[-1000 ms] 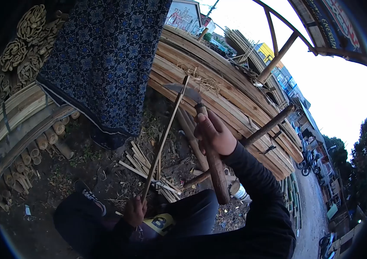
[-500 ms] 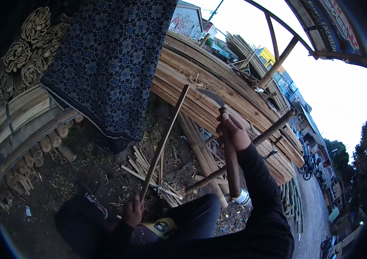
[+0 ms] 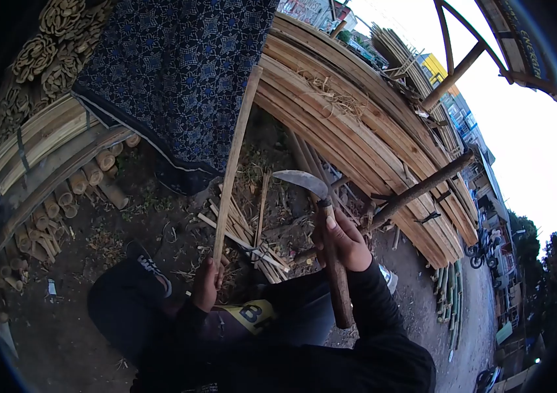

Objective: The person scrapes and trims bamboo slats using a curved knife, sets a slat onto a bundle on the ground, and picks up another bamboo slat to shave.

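Observation:
My left hand [image 3: 207, 285] is closed round the lower end of a long, thin wooden strip [image 3: 232, 170], which stands up and tilts slightly to the right. In my right hand [image 3: 346, 243] is a sickle-like knife with a curved blade [image 3: 304, 181] and a long wooden handle [image 3: 338, 288]. My fingers wrap the handle just below the blade. The blade points left toward the strip, with a gap between them. Behind the strip's upper part hangs a dark blue patterned cloth [image 3: 180, 78].
Long sawn boards [image 3: 357, 137] are stacked at the right, with shavings [image 3: 334, 98] on top. A pole [image 3: 422, 190] juts out before them. Cut sticks [image 3: 252, 242] lie on the ground ahead. Bamboo poles [image 3: 78, 180] and coiled strips [image 3: 33, 59] are at the left.
My right hand has come down with the knife, its blade dropping from near the strip's top to about mid-height. The strip now shows its pale broad face and stands more upright.

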Tool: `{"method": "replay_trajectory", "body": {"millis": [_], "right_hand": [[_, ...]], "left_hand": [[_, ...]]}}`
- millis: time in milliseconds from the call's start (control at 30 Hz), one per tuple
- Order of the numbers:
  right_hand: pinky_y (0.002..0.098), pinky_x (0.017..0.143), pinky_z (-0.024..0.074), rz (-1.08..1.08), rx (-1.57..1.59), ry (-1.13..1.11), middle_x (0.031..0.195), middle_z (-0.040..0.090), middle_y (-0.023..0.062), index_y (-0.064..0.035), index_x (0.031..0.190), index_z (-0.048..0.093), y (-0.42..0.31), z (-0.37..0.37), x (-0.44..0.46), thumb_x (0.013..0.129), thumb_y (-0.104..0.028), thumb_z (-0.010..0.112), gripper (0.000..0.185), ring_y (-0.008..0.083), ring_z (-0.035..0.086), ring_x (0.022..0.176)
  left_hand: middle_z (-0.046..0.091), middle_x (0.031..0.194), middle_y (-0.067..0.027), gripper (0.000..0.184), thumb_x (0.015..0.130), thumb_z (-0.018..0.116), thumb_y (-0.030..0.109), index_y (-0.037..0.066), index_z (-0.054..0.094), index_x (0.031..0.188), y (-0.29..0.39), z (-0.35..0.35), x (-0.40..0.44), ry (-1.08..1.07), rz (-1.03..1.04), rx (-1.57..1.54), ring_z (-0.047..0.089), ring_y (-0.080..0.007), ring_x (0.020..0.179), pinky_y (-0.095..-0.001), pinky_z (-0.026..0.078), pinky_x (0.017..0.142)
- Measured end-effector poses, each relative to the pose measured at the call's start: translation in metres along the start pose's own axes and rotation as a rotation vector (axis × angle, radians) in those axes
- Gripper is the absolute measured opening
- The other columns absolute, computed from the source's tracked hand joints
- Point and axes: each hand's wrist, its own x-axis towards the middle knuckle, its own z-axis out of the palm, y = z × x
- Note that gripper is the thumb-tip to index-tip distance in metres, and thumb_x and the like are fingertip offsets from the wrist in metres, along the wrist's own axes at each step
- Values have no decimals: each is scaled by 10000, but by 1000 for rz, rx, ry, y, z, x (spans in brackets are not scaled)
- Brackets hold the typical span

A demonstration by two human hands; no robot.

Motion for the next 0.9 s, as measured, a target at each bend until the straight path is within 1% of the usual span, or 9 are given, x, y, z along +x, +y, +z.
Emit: {"method": "replay_trajectory", "body": {"millis": [33,200,367,467,533,567,700,767,900], "right_hand": [[238,501,455,25,4,-3,770,512,46,-67,1189,446,1,4,-2,1036,-318,394,298,126,527,556],[240,503,450,99,7,-14,777,507,33,-72,1190,448,17,17,-1,1039,-314,395,291,116,515,559],[231,523,460,90,10,-147,801,502,23,-79,1201,439,25,28,2,1038,-316,395,291,92,520,642],[230,529,472,123,35,-238,814,510,28,-76,1214,422,37,35,4,1038,-321,390,303,95,529,636],[230,524,473,156,-5,-230,818,518,33,-75,1209,421,42,37,3,1036,-327,393,307,99,534,616],[230,524,473,164,-5,-237,818,518,33,-75,1209,421,44,39,3,1036,-327,393,307,99,534,616],[227,519,467,185,-13,-228,815,524,29,-79,1192,425,57,45,0,1033,-334,401,301,100,538,588],[226,518,465,198,-5,-238,812,525,27,-81,1183,427,64,48,-2,1033,-334,403,295,100,540,585],[223,510,454,204,0,-210,802,526,22,-83,1154,434,73,55,-3,1034,-328,405,274,99,540,577]], "left_hand": [[431,706,43,483,1019,309,484,72,558,974,0,-2,0,11,-66,-23,421,-46,612,-208,331,542],[450,669,20,465,1008,340,484,76,534,901,4,-4,-2,-35,-81,-95,440,-74,567,-219,345,529],[450,633,-2,475,998,357,503,83,506,833,8,-6,-3,-108,-84,-75,450,-101,525,-238,362,510],[470,662,-14,485,999,353,505,66,526,886,16,3,-6,-125,-111,-76,461,-101,542,-237,372,511],[493,697,-16,458,1012,364,463,41,541,986,24,11,-7,-99,-57,-80,462,-82,542,-229,382,494],[492,736,-15,424,1012,384,436,42,530,1065,24,7,-5,-141,-78,-152,460,-73,562,-225,384,511],[480,745,1,376,1013,402,409,56,517,1069,-4,-4,3,-107,-37,-188,457,-63,587,-217,388,535],[464,756,13,314,1022,400,376,80,500,1053,-9,-4,4,-45,41,-3,439,-53,600,-210,376,550],[447,724,22,233,1027,416,321,97,476,1043,-5,3,-2,-53,47,-85,408,-42,566,-202,346,516]]}}
